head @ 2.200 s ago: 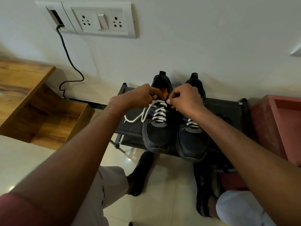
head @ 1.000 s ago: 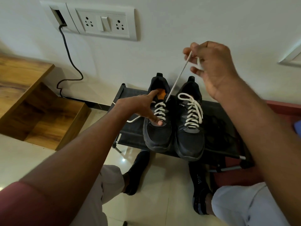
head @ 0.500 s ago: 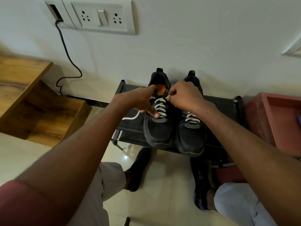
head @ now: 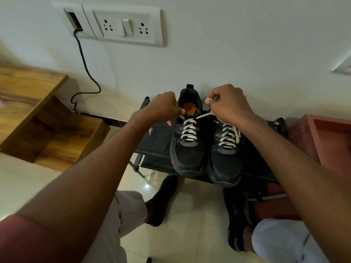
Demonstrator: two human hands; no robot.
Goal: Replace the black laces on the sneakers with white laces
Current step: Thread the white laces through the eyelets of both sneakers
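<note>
Two black sneakers stand side by side on a low black rack [head: 157,147], toes toward me. The left sneaker [head: 188,152] carries a white lace [head: 189,130] through its eyelets; the right sneaker [head: 226,164] is laced in white too. My left hand [head: 163,109] pinches one end of the left sneaker's lace at the shoe's left side. My right hand [head: 228,105] grips the other end, which runs taut from the top eyelet up to my fingers. A short loose tail of lace [head: 150,130] hangs below my left wrist.
A wooden cabinet [head: 36,118] stands to the left, a red box [head: 326,141] to the right of the rack. A socket plate [head: 125,25] and a black cable [head: 85,67] are on the wall behind. My socked feet [head: 163,200] rest on the tiled floor.
My hands have drawn apart from the middle of the left sneaker, each pulling a lace end outward. A second ago my right hand held the lace high above the shoes.
</note>
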